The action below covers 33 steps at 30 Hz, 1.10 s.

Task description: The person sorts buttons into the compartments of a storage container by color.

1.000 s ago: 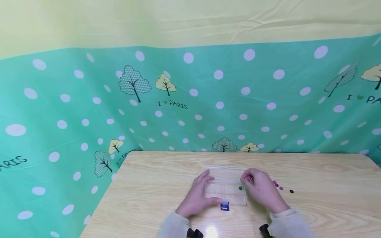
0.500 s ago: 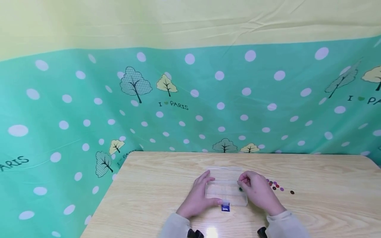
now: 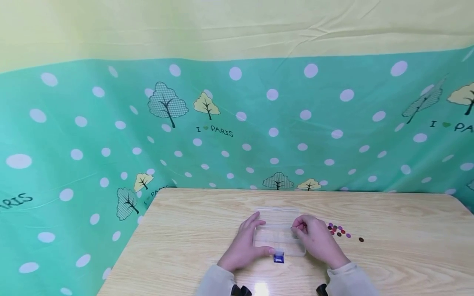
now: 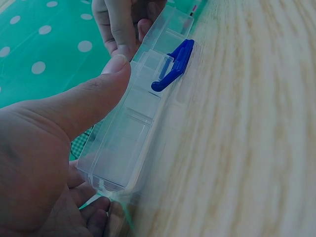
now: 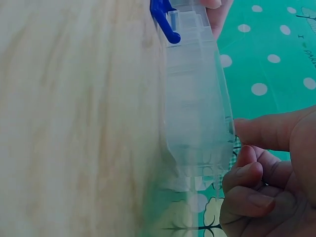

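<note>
A clear plastic compartment box [image 3: 267,237] with a blue latch [image 3: 279,258] lies on the table, its latch side facing me. My left hand [image 3: 243,243] grips its left side. The thumb [image 4: 101,88] presses on the front edge beside the latch, and the other fingers reach round the left end. Over the right part of the box is my right hand [image 3: 316,238], its thumb and forefinger brought together and the other fingers [image 5: 249,200] curled. Whether a small thing sits between those fingertips is hidden. In the right wrist view the right thumb [image 5: 256,132] is at the box's rim.
Several small round discs, red, purple and dark [image 3: 339,234], lie on the wood-grain table [image 3: 407,246] just right of the right hand. A green dotted curtain [image 3: 222,123] hangs behind and to the left of the table.
My right hand has shifted left and slightly down over the box, uncovering more discs on the table. The green disc seen inside the box is now hidden from the head view. The left hand stays put.
</note>
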Available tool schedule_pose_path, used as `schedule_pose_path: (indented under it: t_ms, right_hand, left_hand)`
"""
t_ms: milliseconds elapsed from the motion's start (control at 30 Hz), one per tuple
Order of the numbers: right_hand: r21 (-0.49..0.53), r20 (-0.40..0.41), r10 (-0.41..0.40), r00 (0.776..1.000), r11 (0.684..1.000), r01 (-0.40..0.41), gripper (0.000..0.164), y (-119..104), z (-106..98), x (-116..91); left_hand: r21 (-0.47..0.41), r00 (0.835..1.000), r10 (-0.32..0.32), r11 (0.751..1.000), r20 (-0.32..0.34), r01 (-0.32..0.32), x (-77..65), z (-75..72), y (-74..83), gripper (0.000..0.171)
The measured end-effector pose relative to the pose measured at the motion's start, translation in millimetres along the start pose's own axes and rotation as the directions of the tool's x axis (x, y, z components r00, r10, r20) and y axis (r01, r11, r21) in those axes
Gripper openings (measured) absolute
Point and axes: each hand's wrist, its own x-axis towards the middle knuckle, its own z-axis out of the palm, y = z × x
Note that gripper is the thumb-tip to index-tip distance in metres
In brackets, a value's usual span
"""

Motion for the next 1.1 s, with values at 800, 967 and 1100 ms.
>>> schedule_pose_path:
  t_ms: [800, 967, 1100]
  right_hand:
    - [-0.084, 0.001, -0.067, 0.998, 0.994, 0.067, 0.014, 2.0, 6.9, -0.2]
    - [-0.109, 0.003, -0.066, 0.998, 0.992, 0.066, 0.015, 1.2, 6.6, -0.1]
    - [-0.112, 0.002, -0.065, 0.998, 0.992, 0.065, 0.014, 1.8, 7.8, -0.1]
  left_hand:
    - [-0.001, 1.0, 0.025, 1.0, 0.002, -0.025, -2.4, -2.5, 2.9, 0.083]
    - [-0.009, 1.0, 0.027, 1.0, 0.008, -0.027, -0.6, -2.3, 0.8, 0.084]
    - [-0.001, 1.0, 0.021, 1.0, 0.008, -0.021, -0.9, -2.3, -1.2, 0.085]
